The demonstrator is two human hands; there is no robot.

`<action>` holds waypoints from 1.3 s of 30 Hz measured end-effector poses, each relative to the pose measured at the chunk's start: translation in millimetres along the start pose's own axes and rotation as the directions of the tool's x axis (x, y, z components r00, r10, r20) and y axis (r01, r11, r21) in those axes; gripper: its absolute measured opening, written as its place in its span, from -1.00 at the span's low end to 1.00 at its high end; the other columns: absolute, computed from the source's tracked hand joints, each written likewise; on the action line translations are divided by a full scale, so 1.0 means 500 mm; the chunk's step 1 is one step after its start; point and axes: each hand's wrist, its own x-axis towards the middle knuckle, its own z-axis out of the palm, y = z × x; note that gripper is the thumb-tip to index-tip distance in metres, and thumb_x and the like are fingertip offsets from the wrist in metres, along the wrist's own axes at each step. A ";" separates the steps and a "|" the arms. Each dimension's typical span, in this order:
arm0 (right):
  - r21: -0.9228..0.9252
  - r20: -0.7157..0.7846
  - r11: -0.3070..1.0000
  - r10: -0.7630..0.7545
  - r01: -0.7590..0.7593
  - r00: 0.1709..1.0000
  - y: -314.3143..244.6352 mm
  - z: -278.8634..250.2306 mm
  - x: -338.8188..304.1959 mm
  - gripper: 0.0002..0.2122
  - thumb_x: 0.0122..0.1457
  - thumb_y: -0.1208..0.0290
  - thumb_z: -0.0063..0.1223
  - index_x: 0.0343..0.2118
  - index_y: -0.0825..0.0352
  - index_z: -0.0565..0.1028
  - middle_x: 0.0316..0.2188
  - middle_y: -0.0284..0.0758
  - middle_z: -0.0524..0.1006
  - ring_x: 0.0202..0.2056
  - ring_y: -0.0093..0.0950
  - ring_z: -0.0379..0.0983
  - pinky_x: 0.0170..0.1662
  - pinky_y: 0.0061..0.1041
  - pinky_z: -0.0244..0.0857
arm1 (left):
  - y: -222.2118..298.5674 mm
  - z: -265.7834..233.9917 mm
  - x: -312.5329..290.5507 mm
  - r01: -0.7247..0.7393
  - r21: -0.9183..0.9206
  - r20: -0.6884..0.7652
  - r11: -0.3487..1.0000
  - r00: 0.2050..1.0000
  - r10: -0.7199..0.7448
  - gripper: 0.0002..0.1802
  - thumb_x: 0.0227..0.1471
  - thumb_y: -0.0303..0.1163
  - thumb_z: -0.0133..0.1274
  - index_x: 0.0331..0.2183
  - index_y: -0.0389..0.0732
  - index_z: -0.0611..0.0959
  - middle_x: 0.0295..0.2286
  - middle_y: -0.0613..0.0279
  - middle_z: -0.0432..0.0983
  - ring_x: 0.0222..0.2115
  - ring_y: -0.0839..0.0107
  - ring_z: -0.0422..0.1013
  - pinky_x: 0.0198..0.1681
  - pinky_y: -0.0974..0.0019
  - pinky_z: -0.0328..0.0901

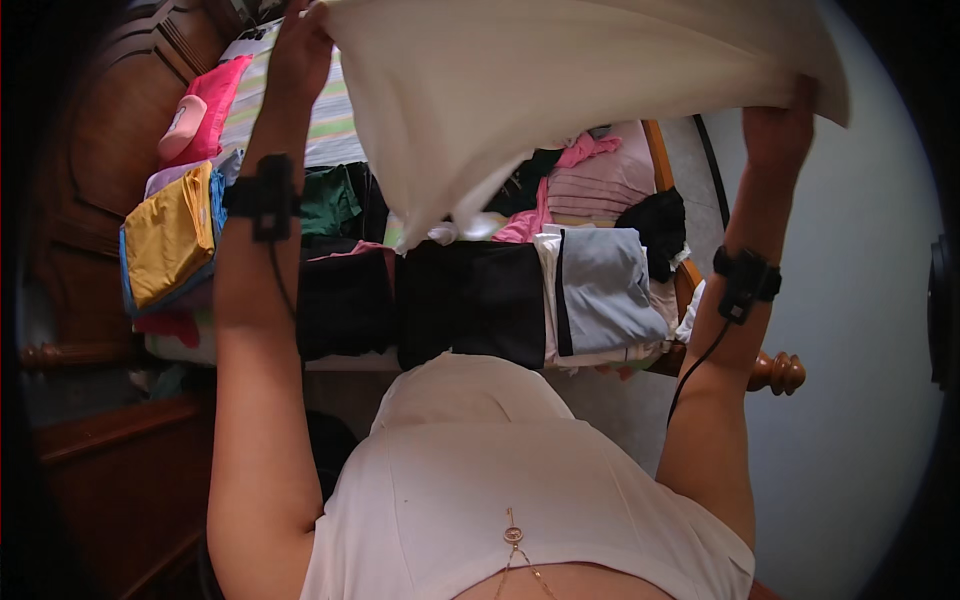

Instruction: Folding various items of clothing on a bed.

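A large cream-white cloth piece [580,80] hangs spread in the air between my raised hands, above the bed. What kind of garment it is, I cannot make out. My left hand [302,50] is closed on its upper left edge. At the right, my right hand [780,130] grips the cloth's other side near its corner. A pointed lower end droops over a folded black garment [470,300]. Beside that black pile lies a folded light grey-blue garment [605,290].
A folded yellow garment [172,235] tops a pile at the left, near a pink cushion-like item [215,100]. Green cloth [328,200] and folded pink striped cloth [605,185] lie on the bed. A wooden bedpost knob [780,373] juts out beside the pale wall [850,300].
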 end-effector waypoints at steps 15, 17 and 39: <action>-0.255 0.526 0.830 0.549 -0.496 0.649 0.071 -0.286 -0.240 -0.77 0.15 0.27 0.05 -0.26 0.31 0.39 -0.26 -0.24 0.48 -0.15 -0.37 0.45 -0.06 -0.36 0.37 | -0.078 0.173 -0.628 0.968 0.070 -0.468 0.241 0.246 -0.849 -0.73 -0.13 -0.51 0.05 -0.26 -0.27 0.58 -0.33 0.28 0.49 -0.31 0.50 0.40 -0.16 0.46 0.28; -0.428 0.361 0.540 0.837 -0.724 0.411 0.093 -0.305 -0.288 -0.70 0.11 0.42 0.11 -0.12 0.42 0.44 -0.19 -0.34 0.49 -0.16 -0.56 0.41 -0.07 -0.55 0.28 | -0.131 0.182 -0.685 0.995 0.085 -0.483 0.059 0.093 -0.871 -0.78 -0.10 -0.50 0.06 -0.30 -0.27 0.59 -0.37 0.28 0.50 -0.33 0.50 0.41 -0.19 0.47 0.27; -0.560 0.019 0.462 0.837 -0.688 0.546 0.072 -0.338 -0.323 -0.74 0.15 0.41 0.05 -0.12 0.38 0.46 -0.23 -0.41 0.51 -0.22 -0.63 0.42 -0.13 -0.62 0.27 | -0.202 0.273 -0.677 0.495 0.848 -0.460 -0.189 0.512 -0.725 -0.67 -0.29 -0.33 0.31 -0.38 -0.21 0.62 -0.48 0.01 0.54 -0.43 0.19 0.50 -0.34 0.28 0.34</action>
